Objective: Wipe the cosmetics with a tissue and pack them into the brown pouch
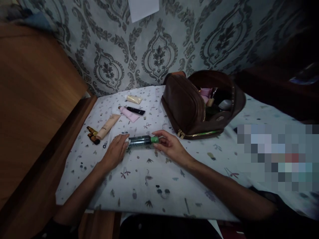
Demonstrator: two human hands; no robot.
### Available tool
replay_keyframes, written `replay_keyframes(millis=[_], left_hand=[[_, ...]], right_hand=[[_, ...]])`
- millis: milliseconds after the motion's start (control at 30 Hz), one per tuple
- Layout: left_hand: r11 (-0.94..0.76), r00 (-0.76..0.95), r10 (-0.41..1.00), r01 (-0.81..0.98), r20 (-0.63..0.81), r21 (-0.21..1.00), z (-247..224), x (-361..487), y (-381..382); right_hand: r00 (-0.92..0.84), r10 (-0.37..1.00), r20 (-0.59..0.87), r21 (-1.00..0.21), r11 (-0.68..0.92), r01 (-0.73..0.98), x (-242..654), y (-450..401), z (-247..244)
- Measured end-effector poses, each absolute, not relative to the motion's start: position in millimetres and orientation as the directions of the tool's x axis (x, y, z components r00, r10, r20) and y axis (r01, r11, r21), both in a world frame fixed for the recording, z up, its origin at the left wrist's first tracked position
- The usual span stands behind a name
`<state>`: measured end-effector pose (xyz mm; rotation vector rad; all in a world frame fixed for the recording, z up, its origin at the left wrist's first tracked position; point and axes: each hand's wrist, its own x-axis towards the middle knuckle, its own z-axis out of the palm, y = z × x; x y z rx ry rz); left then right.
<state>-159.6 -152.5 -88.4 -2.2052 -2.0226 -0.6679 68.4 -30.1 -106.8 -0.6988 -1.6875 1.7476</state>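
Observation:
A dark, slim bottle (140, 140) with a green end lies on its side between my hands, just over the patterned cloth. My left hand (116, 149) is closed around its left end, where a bit of white shows at the fingertips. At the green end, my right hand (169, 146) pinches with thumb and fingers. Left of the bottle, a beige tube (108, 126) lies beside two small gold-and-brown vials (92, 136). Farther back are a pink tube (129, 114), a black tube (136, 110) and a cream tube (134, 99).
An unzipped brown cosmetic bag (184, 99) stands at the back right with pink and other items inside. White cloth with small prints (139, 186) covers the table. A wooden panel (37, 99) rises on the left, and a patterned wall (159, 43) is behind. The far right is pixelated.

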Motion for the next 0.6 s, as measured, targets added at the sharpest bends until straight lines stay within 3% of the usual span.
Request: replay_keyframes(millis=[100, 233, 333, 600], left_hand=[[-0.100, 0.017, 0.918, 0.977, 0.396, 0.190, -90.9, -158.8, -150.8], [0.009, 0.010, 0.902, 0.999, 0.432, -0.041, -90.9, -154.9, -146.5], [-0.002, 0.074, 0.901, 0.986, 0.428, -0.167, -86.5, -148.8, -142.2], [-0.220, 0.298, 0.824, 0.952, 0.482, -0.213, -74.3, -97.1, -125.3]], right_hand=[[-0.681, 0.732, 0.028, -0.997, -0.026, -0.070, 68.0, -31.3, -104.6], [-0.674, 0.738, 0.021, -0.996, -0.044, -0.079, 67.7, -32.9, -103.1], [-0.664, 0.747, 0.025, -0.996, -0.040, -0.082, 67.7, -33.9, -102.6], [-0.656, 0.751, 0.075, -0.994, 0.001, -0.112, 66.9, -33.7, -103.2]])
